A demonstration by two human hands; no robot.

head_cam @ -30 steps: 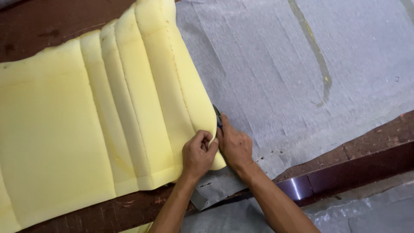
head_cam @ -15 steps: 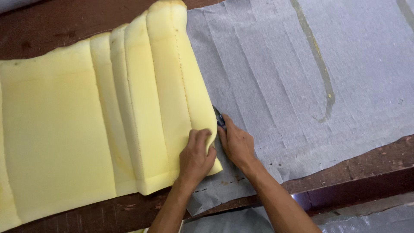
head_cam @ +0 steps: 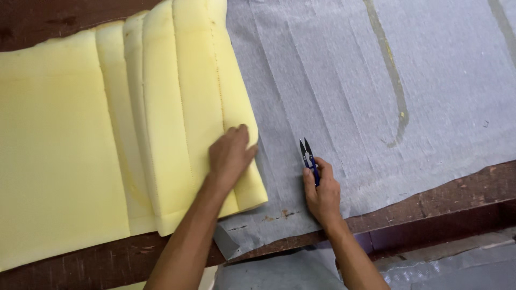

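Observation:
A large yellow foam panel (head_cam: pixel 107 145) with stitched lengthwise channels lies on a dark wooden table. My left hand (head_cam: pixel 230 154) rests flat on the panel's right-hand channel, near its lower corner, fingers pointing up. My right hand (head_cam: pixel 321 190) is shut on a pair of small blue-handled thread snips (head_cam: pixel 308 157), blades pointing away from me. It hovers over the grey non-woven fabric sheet (head_cam: pixel 376 91), a short gap to the right of the foam's edge. The grey sheet runs under the foam's right edge.
The table's front edge (head_cam: pixel 441 215) runs diagonally at the lower right, with more grey sheeting (head_cam: pixel 430 268) below it. A greenish-yellow curved streak (head_cam: pixel 395 96) marks the grey fabric. A loose corner of grey fabric (head_cam: pixel 226 241) sticks out below the foam.
My right hand with the snips has pulled away from the foam's edge to the right. My left hand has slid up the foam and flattened. The view has shifted, so the foam sits further left.

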